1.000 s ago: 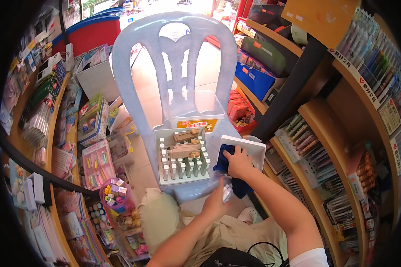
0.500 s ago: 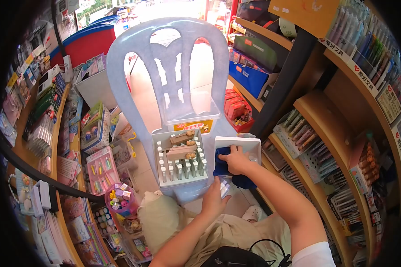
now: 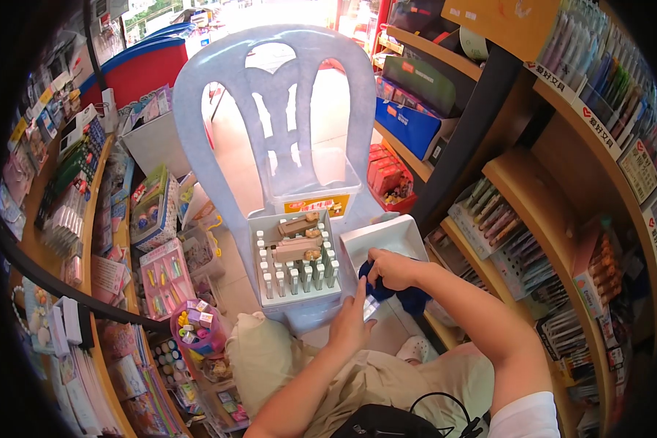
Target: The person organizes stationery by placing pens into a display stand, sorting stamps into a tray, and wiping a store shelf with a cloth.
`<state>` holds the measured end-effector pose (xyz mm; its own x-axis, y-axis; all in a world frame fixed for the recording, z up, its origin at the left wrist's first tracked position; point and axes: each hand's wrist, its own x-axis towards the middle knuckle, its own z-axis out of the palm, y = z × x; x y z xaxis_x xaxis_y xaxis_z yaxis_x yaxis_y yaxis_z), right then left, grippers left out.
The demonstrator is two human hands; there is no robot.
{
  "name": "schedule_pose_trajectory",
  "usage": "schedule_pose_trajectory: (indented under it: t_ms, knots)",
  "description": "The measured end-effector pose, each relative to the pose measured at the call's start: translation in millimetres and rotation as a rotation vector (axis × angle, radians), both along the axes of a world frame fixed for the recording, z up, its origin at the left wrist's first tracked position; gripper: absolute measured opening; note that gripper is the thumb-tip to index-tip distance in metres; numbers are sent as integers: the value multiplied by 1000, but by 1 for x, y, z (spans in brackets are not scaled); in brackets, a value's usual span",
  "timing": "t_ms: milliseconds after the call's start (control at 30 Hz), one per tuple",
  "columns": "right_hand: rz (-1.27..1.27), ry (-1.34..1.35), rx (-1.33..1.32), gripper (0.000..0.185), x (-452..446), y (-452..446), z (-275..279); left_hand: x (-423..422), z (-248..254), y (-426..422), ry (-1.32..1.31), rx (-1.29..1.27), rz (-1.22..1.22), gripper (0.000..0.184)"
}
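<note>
My right hand (image 3: 393,270) is closed on a dark blue cloth (image 3: 414,300), bunched at the near edge of an open white box (image 3: 365,237). The cloth hangs down past that edge. Close beside it my left hand (image 3: 347,327) holds a small whitish, shiny packet (image 3: 371,307) against its fingers; what it is I cannot make out. To the left, on the chair seat, stands a white tray (image 3: 299,298) with several small clear tubes with white caps in it. Brown clip-like pieces (image 3: 296,251) lie across the middle of the tray.
A pale blue plastic chair (image 3: 190,109) faces me, with a clear plastic tub (image 3: 314,179) behind the tray. Shelves of pens (image 3: 504,248) close in on the right. At left are stationery shelves and a pink cup (image 3: 199,328) of small items.
My right hand has drawn the blue cloth from inside the white box toward me, over its near edge. The white box has tilted a little. My left hand has come nearer the cloth.
</note>
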<state>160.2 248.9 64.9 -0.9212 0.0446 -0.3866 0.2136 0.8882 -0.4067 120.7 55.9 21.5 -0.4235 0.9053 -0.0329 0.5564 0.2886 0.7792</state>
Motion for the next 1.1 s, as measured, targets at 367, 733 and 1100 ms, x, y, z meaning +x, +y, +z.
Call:
schedule_pose_trajectory:
  t_ms: [367, 733, 1100]
  knots:
    - [-141, 228, 484, 10, 40, 18, 12, -5, 5, 1, 100, -33, -18, 68]
    - [-100, 598, 306, 38, 17, -22, -32, -8, 0, 11, 76, -69, -5, 55]
    - [-537, 536, 549, 40, 18, -7, -36, -3, -1, 14, 52, -48, 79, 52]
